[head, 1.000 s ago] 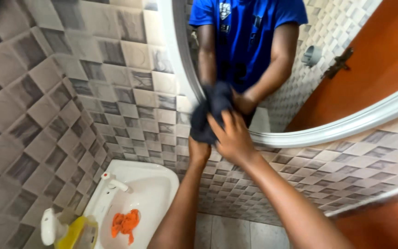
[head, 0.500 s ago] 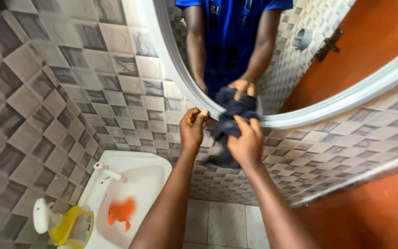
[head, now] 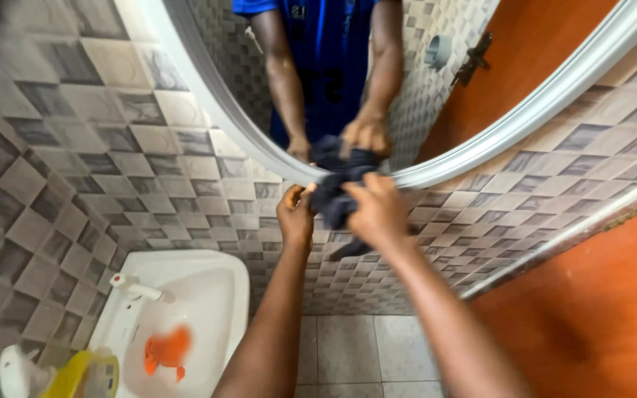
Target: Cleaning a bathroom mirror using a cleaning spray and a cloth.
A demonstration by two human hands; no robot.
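Wiping step: both hands, left hand [head: 295,215] and right hand [head: 377,210], grip clamped on dark navy bunched cloth [head: 333,200] at round white-framed wall mirror's [head: 473,144] lower rim; next stroke likely needs firm pressure along the glass.

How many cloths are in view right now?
2: a dark cloth held by both hands at the mirror's lower rim, and an orange cloth in the sink.

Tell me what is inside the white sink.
An orange cloth lies in the sink basin, below the white tap. The drain cannot be seen; the cloth may cover it.
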